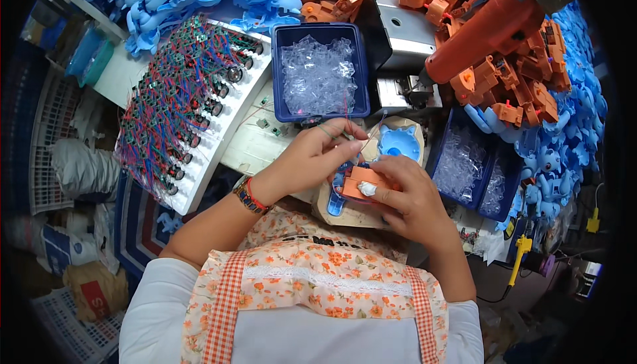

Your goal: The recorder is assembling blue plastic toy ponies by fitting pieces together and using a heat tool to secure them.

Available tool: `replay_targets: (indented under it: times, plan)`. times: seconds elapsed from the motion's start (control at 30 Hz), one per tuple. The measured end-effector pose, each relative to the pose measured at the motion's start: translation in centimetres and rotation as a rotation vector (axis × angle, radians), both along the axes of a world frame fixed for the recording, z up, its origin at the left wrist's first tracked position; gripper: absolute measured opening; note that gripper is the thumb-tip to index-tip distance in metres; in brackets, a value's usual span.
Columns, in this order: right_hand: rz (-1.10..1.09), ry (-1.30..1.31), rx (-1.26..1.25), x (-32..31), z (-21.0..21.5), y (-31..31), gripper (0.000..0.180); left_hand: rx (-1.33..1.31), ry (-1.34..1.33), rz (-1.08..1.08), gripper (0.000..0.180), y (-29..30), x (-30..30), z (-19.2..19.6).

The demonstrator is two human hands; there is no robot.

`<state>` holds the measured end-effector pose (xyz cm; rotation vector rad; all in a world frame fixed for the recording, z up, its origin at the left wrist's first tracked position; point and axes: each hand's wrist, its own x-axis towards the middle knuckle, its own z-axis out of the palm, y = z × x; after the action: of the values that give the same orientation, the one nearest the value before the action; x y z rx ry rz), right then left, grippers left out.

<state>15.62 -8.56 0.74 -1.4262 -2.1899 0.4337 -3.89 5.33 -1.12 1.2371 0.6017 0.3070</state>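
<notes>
My left hand (pixel 312 158) is closed, thumb and forefinger pinching thin wires (pixel 345 109) near the middle of the bench. My right hand (pixel 415 198) curls around an orange plastic housing (pixel 363 180), and one of its fingers has a white wrap. That housing sits over a blue plastic toy part (pixel 335 203) on a tan block (pixel 325 213). Wires run between the housing and my left fingers; their ends are hidden by the fingers. Just beyond my right hand, a blue animal-shaped shell (pixel 400 144) rests hollow side up in a recess of a tan block.
A dark blue bin (pixel 275 75) of clear plastic pieces stands ahead. At left, a white foam tray (pixel 199 188) carries many wired circuit boards. An orange-red tool (pixel 488 32) leans in from the upper right, above orange housings (pixel 511 113). Another blue bin (pixel 434 173) and blue toy parts (pixel 547 165) lie right.
</notes>
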Motion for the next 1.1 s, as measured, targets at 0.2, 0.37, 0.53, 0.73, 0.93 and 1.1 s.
replay_targets:
  times: [0.2, 0.37, 0.53, 0.73, 0.93, 1.1]
  plan:
    - [-0.204, 0.06, -0.014, 0.7, 0.9, -1.5, 0.053, 0.481, 0.124, -0.118, 0.062, -1.1, -0.9, 0.9]
    - [-0.418, -0.139, 0.02, 2.1, 1.1, -2.8, 0.046, 0.674, 0.203, -0.126, 0.072, -2.1, -0.6, 1.3]
    - [-0.5, -0.114, 0.012, 0.5, 1.4, -3.2, 0.037, 0.739, 0.176, -0.143, 0.077, -2.0, -0.5, 1.5]
    - [-0.49, -0.063, 0.011, 1.0, 0.4, -3.2, 0.033, 0.784, 0.256, -0.253, 0.077, -2.0, 0.1, 2.9]
    - [-0.527, -0.066, 0.046, 0.7, -0.5, -3.5, 0.029, 0.805, 0.269, -0.279, 0.085, -1.9, 0.3, 2.9]
    - [-0.546, -0.121, 0.104, -0.1, 0.6, -3.3, 0.031, 0.827, 0.203, -0.217, 0.091, -1.7, -0.1, 2.3]
